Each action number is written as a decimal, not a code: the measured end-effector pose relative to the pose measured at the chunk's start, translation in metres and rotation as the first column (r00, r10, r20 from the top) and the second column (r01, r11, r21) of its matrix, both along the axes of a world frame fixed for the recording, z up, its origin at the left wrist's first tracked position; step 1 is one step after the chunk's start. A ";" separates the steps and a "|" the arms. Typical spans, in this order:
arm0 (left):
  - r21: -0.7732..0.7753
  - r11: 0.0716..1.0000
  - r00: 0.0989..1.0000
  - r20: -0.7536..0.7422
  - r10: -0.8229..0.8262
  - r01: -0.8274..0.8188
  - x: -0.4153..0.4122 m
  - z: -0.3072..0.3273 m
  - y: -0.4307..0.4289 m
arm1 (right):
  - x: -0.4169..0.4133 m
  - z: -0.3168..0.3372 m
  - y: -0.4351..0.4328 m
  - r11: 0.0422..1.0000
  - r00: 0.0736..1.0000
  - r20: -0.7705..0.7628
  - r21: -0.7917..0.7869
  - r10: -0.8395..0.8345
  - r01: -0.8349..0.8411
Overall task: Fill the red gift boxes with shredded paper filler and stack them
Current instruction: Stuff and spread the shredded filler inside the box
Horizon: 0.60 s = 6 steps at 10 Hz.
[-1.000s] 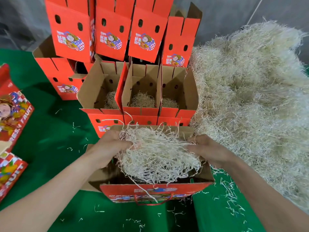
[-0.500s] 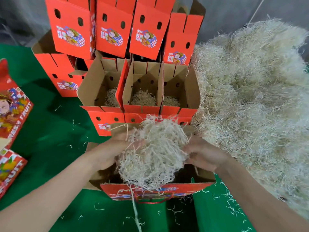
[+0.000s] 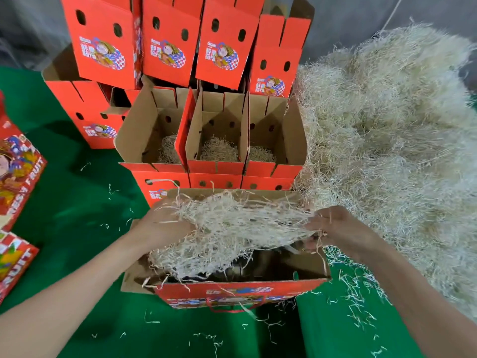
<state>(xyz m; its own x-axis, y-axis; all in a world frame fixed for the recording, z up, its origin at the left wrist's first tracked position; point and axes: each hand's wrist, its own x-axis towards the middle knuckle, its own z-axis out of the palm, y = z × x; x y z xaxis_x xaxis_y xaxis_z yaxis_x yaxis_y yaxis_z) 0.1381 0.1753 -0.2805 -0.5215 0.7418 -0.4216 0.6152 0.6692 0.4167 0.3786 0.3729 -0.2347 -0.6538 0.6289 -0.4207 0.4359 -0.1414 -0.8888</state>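
Wad of shredded paper filler (image 3: 240, 228) is stretched wide btwn both hands, just above the open red gift box (image 3: 240, 293) at near centre of the green worktop (image 3: 77, 202). Left hand (image 3: 165, 223) grips the wad's left end, fingers buried in strands; right hand (image 3: 338, 228) pinches the right end. Box interior is mostly dark and bare w/ strands draped over its near-left rim. Beyond it, three open filled boxes (image 3: 214, 140) in a row, each w/ a small nest of filler. Stacked boxes (image 3: 170, 40) behind them. Big filler pile (image 3: 387, 140) to the right. Loose shreds are scattered on the worktop.
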 end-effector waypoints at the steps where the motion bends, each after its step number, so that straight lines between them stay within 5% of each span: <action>1: 0.170 0.981 0.987 0.150 0.063 -0.089 0.018 0.019 0.007 | -0.015 0.002 -0.008 0.960 0.959 -0.052 0.029 0.278 -0.277; 2: 0.505 0.863 0.973 0.178 -0.147 0.038 0.040 0.029 0.021 | -0.038 -0.001 -0.030 0.883 0.883 0.022 -0.043 0.468 -0.467; 3: 0.488 0.873 0.963 0.236 -0.131 -0.001 0.034 0.025 0.019 | -0.044 -0.020 -0.037 0.865 0.860 0.102 -0.008 0.500 -0.502; 4: 0.436 0.900 0.993 0.105 -0.056 0.005 0.019 0.029 0.017 | -0.034 -0.019 -0.026 0.875 0.871 0.186 0.085 0.455 -0.476; 5: 0.401 0.897 0.973 0.201 0.114 -0.188 0.025 0.028 0.024 | -0.038 -0.015 -0.030 0.873 0.860 0.153 -0.044 0.487 -0.486; 6: 0.314 0.885 0.795 0.600 0.095 -0.343 0.044 0.029 0.036 | -0.055 -0.023 -0.048 0.859 0.838 0.193 -0.077 0.511 -0.506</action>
